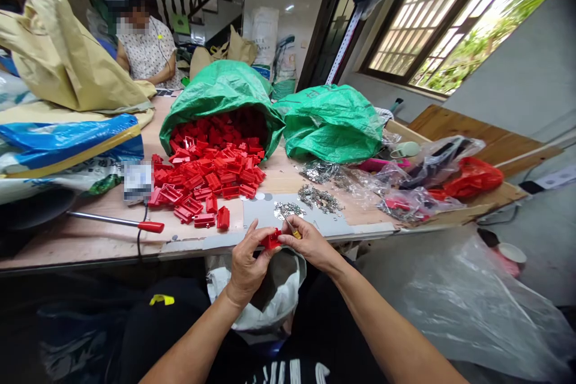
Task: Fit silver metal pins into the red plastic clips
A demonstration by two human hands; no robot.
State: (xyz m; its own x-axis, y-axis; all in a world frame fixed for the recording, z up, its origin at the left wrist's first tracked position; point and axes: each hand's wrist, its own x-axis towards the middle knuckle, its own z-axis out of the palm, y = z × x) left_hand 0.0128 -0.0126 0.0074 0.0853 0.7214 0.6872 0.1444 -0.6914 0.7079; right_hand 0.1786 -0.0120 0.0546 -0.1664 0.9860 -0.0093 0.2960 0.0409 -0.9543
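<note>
Over the table's front edge, my left hand [248,264] is closed on a small red plastic part [269,240]. Beside it, my right hand [315,247] grips a small tool with a yellow handle [296,233] and a thin metal shaft; its exact kind is unclear. The right fingertips touch the red part's right end. Just beyond my hands lie small piles of shiny metal pieces [288,210] on a grey sheet [258,218]. A heap of similar red plastic parts [211,177] spills from a green woven sack [220,81] to the left.
Below my hands is a white sack [281,306]. Another green sack [330,123] stands behind the metal pieces. Plastic bags [416,204] lie at the right, and a red-handled rod [150,226] at the left. A person [148,51] sits across the table.
</note>
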